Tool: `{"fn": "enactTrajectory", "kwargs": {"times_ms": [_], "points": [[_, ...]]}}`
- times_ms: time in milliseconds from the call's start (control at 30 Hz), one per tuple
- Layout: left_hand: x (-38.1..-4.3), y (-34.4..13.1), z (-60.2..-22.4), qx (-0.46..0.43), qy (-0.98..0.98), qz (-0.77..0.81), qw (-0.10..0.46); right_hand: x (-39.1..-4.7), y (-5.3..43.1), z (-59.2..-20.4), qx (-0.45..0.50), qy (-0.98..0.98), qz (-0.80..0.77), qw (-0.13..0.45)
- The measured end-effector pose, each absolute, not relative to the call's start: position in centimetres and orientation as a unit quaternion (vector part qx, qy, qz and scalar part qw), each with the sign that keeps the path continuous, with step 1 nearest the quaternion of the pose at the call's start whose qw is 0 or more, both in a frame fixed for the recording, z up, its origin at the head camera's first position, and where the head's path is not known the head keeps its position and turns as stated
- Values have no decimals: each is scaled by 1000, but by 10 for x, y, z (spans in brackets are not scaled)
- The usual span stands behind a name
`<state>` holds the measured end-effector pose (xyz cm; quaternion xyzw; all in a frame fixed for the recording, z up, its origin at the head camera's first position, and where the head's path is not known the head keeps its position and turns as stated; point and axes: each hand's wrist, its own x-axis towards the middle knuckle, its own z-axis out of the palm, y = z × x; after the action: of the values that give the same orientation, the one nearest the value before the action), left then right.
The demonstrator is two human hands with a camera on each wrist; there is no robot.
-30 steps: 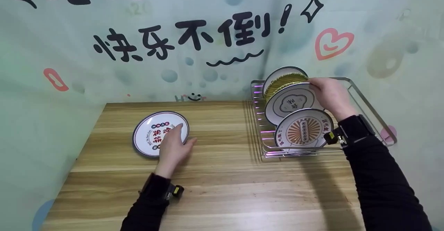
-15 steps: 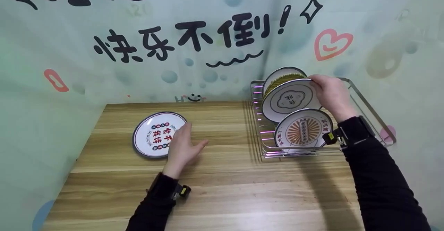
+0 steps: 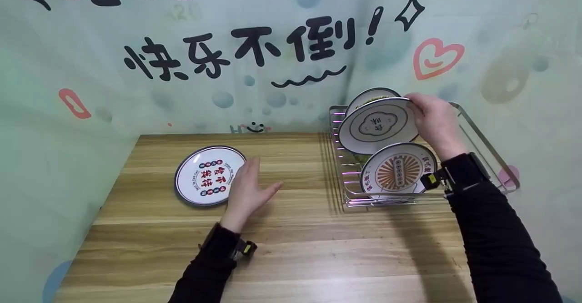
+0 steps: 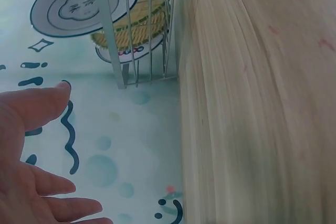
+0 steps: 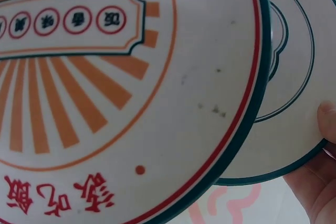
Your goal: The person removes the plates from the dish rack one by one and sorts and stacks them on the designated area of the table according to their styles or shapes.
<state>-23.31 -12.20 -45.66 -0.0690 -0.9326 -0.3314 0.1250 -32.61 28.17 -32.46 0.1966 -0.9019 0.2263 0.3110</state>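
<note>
A: What's shifted on your feed?

B: The cloud-emblem plate [image 3: 377,123] has come up. I have the right hand [image 3: 439,125] pinching its rim, thumb on the face, and it leans higher than a second ago, hiding more of the yellow woven piece [image 4: 137,34] behind it.

A: Clear of the rack [image 4: 112,45]?

B: I can't confirm that. Its lower edge has risen, but it's over the rack, behind the sunburst plate [image 3: 398,173], which hasn't moved.

A: And the left hand [image 3: 245,198]?

B: It has slid rightward off the red-lettered plate [image 3: 207,175] lying on the bench [image 3: 295,248]. I see fingers straight, thumb spread, nothing held; whether it touches that rim, I can't tell.

A: Meaning?

B: I'd judge the red-lettered one released, and the cloud-emblem one partway lifted out.
</note>
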Motion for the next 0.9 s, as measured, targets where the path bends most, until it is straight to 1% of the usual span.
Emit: {"fn": "enactTrajectory", "kwargs": {"times_ms": [133,333,500,733,900], "points": [[-233,-117,-454,-73,-931,-334,128,-327,280,-323,199,-897,222,327],[-233,-113,-453,-82,-928,-336,135,-325,276,-322,202,-893,218,339],[-234,-110,-453,-82,-929,-337,130,-324,273,-322,203,-890,220,345],[-236,-106,-453,-107,-922,-337,159,-325,269,-321,223,-876,218,368],[-236,-104,-452,-107,-919,-343,159,-323,266,-319,232,-869,224,376]]}}
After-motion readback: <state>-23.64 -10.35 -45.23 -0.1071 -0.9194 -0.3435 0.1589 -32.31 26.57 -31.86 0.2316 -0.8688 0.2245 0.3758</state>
